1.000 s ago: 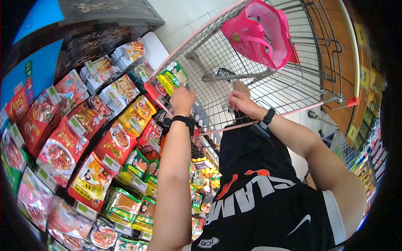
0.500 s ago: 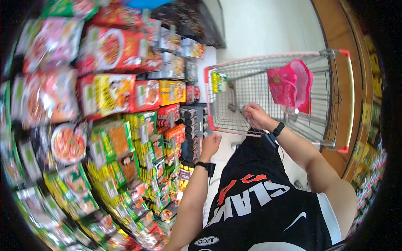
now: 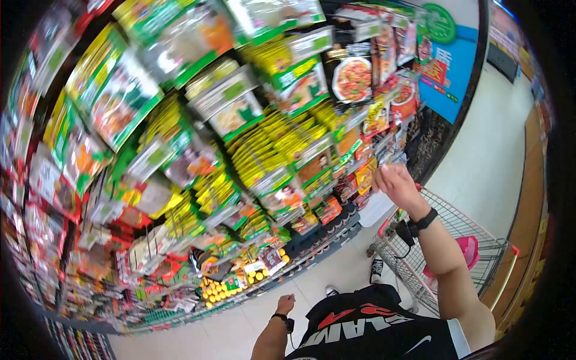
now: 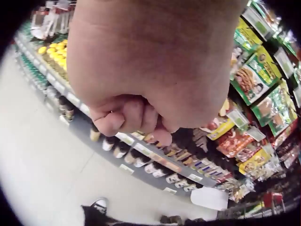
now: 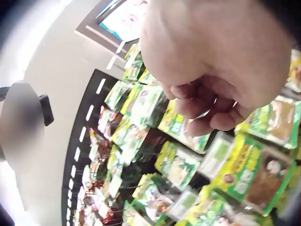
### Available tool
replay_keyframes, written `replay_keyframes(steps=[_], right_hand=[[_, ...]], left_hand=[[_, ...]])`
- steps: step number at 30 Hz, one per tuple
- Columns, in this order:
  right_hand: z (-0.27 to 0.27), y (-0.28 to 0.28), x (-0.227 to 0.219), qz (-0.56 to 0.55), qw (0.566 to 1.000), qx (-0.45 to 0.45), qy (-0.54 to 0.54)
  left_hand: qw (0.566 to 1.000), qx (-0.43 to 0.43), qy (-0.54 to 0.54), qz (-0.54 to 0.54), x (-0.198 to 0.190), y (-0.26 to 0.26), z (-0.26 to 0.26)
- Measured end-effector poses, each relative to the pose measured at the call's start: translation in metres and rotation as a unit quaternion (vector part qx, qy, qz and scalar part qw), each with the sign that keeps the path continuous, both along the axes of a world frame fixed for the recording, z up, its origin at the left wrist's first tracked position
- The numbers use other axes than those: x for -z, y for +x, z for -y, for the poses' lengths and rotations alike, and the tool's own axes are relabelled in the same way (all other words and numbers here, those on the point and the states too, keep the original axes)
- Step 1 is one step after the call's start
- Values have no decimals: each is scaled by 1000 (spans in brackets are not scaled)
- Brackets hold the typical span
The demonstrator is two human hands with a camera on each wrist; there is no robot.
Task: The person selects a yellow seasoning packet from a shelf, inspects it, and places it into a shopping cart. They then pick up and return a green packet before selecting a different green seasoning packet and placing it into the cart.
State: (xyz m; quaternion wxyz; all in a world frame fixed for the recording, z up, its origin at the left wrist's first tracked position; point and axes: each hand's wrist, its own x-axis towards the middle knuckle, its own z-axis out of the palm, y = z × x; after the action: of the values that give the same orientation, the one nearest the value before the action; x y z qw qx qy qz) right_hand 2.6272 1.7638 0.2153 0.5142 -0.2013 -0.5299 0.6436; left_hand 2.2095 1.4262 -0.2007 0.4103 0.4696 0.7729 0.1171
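My right hand (image 3: 393, 180) is raised in front of a wall of hanging seasoning packets (image 3: 282, 144), close to the red and yellow ones at the rack's right end. In the right wrist view its fingers (image 5: 207, 106) are curled with nothing in them, just short of green and yellow packets (image 5: 181, 165). My left hand (image 3: 287, 302) hangs low by my hip. Its fingers (image 4: 131, 117) curl loosely and hold nothing, above a low shelf of small bottles (image 4: 141, 157).
A wire shopping cart (image 3: 501, 243) stands to my right with a pink bag (image 3: 469, 252) in it. Yellow-capped jars (image 3: 228, 288) line the low shelf. A blue sign (image 3: 450, 66) hangs beyond the rack's end. Pale floor runs along the aisle.
My right hand left the cart handle and rose to the packets. My left hand dropped from the rack to my side. The view swung from the cart up to the shelves.
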Motion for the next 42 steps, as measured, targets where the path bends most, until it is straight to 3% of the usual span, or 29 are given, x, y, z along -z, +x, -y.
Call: replay_keyframes(steps=[4,7,9,11,13,16,19,22,25,26,29,30,33,36,39,42], right_hand=[[-12,-92,-55,-73,995,-66,28],[-17,-151,-89,-87,993,-71,-22],[-48,-189,-84,-73,991,-101,-53],[-75,-218,-82,-111,978,-118,-134],[-88,-245,-90,-132,967,-90,-199],[-104,-263,-94,-183,945,-70,-263],[-127,-262,-84,-225,932,-100,-266],[-119,-253,-90,-168,947,-67,-264],[-116,-242,-84,-122,959,-48,-250],[-111,-236,-87,-108,963,-45,-242],[-95,-224,-103,-109,970,-101,-193],[-85,-223,-112,-103,975,-87,-178],[-67,-213,-123,-108,984,-57,-129],[-43,-197,-129,-122,985,-46,-112],[-16,-183,-135,-131,986,-36,-98],[-1,-167,-137,-144,985,-39,-88]], left_hand=[[996,80,-1,-39,66,-24,117],[963,221,14,-152,74,-24,162],[966,209,89,-123,78,-29,180],[998,9,38,-50,79,-24,190],[990,-135,30,11,68,-21,188],[957,-271,9,99,68,-24,178],[948,-306,9,93,63,-28,163],[934,-338,-8,111,77,-33,163],[963,-260,65,30,94,-32,162],[937,-322,3,134,97,-34,165],[973,-195,-39,117,103,-48,153],[952,-263,-12,155,100,-44,154],[960,-255,3,115,93,-48,138],[966,-234,30,106,92,-47,121],[956,-203,-14,210,79,-49,107],[972,-159,-26,171,63,-40,97]])
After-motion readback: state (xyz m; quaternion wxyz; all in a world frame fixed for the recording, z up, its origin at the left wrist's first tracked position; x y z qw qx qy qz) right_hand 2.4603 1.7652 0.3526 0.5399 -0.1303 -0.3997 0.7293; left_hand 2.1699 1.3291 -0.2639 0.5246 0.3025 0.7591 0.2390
